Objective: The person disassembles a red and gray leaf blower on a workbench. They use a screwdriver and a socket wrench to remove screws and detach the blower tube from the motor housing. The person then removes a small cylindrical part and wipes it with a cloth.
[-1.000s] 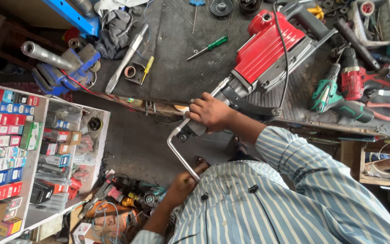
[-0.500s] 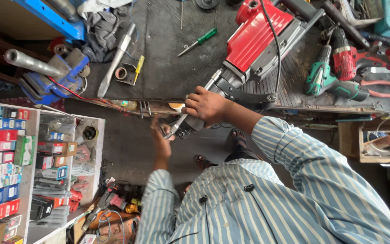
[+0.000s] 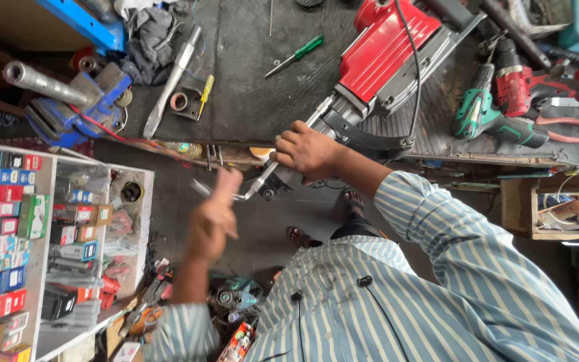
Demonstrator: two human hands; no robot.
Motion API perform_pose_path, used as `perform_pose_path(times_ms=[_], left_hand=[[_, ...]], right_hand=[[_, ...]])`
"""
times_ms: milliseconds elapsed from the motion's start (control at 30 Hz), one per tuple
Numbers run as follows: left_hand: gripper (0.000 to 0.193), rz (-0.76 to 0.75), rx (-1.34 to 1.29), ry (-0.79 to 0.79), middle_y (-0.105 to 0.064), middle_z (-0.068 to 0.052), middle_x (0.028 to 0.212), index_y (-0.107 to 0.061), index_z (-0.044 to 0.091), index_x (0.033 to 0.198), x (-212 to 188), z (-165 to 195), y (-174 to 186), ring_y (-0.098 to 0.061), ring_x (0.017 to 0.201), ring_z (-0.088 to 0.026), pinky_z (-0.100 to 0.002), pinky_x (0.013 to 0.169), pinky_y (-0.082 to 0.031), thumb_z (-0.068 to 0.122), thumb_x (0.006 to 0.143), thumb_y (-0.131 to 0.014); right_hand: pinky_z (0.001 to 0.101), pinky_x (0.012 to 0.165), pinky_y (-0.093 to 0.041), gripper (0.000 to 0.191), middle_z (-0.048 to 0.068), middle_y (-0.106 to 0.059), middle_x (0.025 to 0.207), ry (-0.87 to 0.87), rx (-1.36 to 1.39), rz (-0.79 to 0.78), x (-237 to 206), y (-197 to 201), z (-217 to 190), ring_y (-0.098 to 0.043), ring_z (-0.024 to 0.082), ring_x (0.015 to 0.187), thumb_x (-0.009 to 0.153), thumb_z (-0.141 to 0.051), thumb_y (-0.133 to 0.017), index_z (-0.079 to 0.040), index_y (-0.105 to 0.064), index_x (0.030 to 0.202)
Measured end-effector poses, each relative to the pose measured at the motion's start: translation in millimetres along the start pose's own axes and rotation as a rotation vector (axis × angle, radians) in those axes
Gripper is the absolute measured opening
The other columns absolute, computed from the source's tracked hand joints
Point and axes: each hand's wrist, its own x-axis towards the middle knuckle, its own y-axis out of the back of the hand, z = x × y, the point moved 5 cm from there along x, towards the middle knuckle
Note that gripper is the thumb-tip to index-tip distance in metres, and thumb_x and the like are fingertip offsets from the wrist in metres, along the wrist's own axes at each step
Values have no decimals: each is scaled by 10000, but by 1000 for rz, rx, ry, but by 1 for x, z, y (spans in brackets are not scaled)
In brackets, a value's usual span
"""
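Swung round since the earlier frames: bent metal wrench (image 3: 257, 184), long arm no longer hanging down, now angled up toward the nose of the red demolition hammer (image 3: 376, 64). Left hand (image 3: 214, 216) risen with it, blurred, fingers wrapped round the wrench's near end, closed on the bar. Right hand (image 3: 308, 151) clamped over the hammer's grey front end at the edge of the workbench (image 3: 249, 100), fingers curled tight round the housing, just beside the wrench head. Hammer body lying slantwise on the bench, black cable looping over it.

Elsewhere on the bench: green-handled screwdriver (image 3: 296, 55), blue vise (image 3: 75, 100) at the left end, flat chisel (image 3: 169, 84), green cordless drill (image 3: 490, 121) and red drill (image 3: 517, 77) to the right. Shelf of small coloured boxes (image 3: 1, 241) below left. Striped shirt sleeves (image 3: 450, 255) filling the lower frame.
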Motion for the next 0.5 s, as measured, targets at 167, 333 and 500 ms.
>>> perform_pose_path(times_ms=[167, 333, 500], left_hand=[[878, 280, 193, 498, -664, -51, 1395, -519, 93, 1528, 26, -100, 25, -283, 560, -30, -209, 449, -226, 746, 992, -278], [679, 440, -434, 898, -479, 37, 580, -614, 144, 1282, -91, -141, -119, -429, 472, -54, -194, 420, -331, 572, 984, -178], [544, -279, -83, 906, -579, -64, 721, -667, 134, 1411, -129, -72, -134, -568, 661, -162, -333, 640, -472, 477, 1053, -444]], right_hand=[[459, 939, -394, 1056, 94, -589, 1154, 22, -11, 6, -2, -4, 0, -570, 297, 1115, 408, -490, -955, -78, -561, 1297], [468, 936, -397, 1041, 82, -592, 1142, 37, -17, 37, -4, -4, 0, -577, 292, 1107, 382, -492, -945, -94, -571, 1269], [459, 910, -396, 989, 84, -585, 1138, 3, -39, 1, -4, -2, 2, -568, 286, 1100, 416, -492, -946, -99, -574, 1243]])
